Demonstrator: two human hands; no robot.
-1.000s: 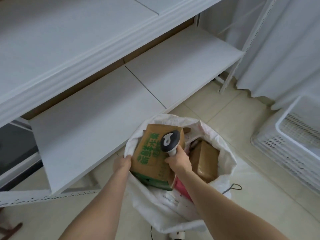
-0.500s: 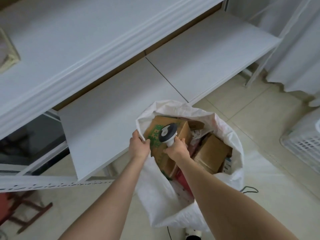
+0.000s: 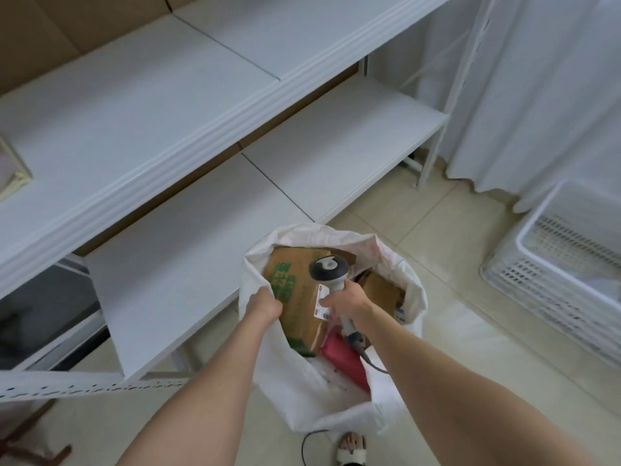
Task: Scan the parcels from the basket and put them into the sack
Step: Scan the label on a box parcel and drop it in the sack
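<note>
Head view: my left hand (image 3: 263, 306) pinches the sack (image 3: 342, 408) rim; my right hand (image 3: 347, 302) grips the scanner (image 3: 327, 270), fingertips beside a green-printed parcel (image 3: 295, 297) with an unreadable white label (image 3: 322, 309).

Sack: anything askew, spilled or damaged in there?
Nothing looks spilled or torn. The green-printed cardboard box stands tilted on end against the left side of the white sack, its top near the rim the left hand grips. The barcode scanner in the right hand hangs over it.
</note>
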